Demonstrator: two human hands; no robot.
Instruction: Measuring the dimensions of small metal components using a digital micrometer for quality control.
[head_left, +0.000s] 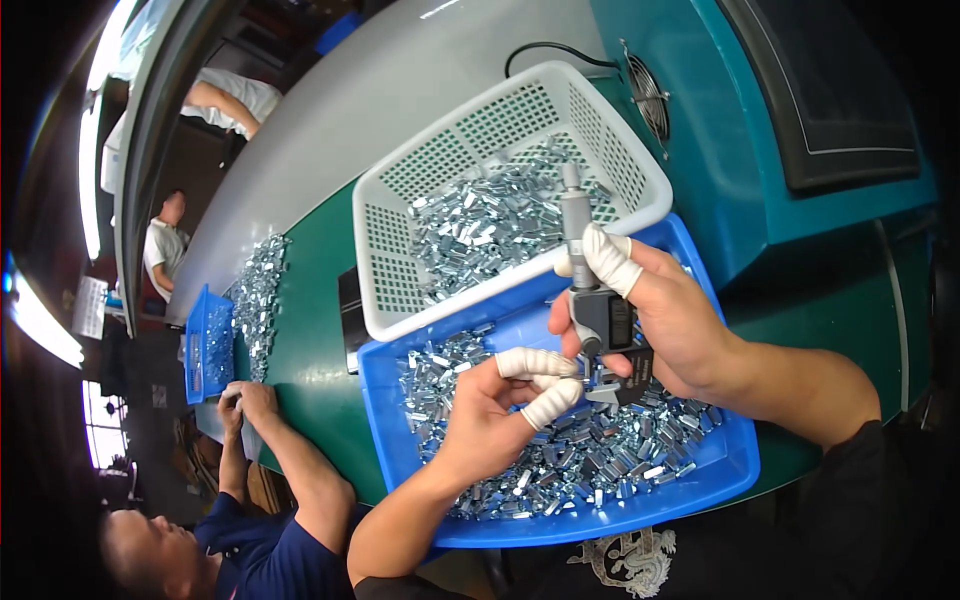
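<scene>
Right grip (pixel 668 318) holds the micrometer (pixel 602 318), left grip (pixel 487 408) pinches a metal piece (pixel 587 371) at its frame; a slack pinch could drop it into the blue bin (pixel 622 523) below!

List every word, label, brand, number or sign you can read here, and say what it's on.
None can be read.
Digital micrometer's display: no digits legible.
Micrometer's black frame plate: faint print, too small to read.
</scene>
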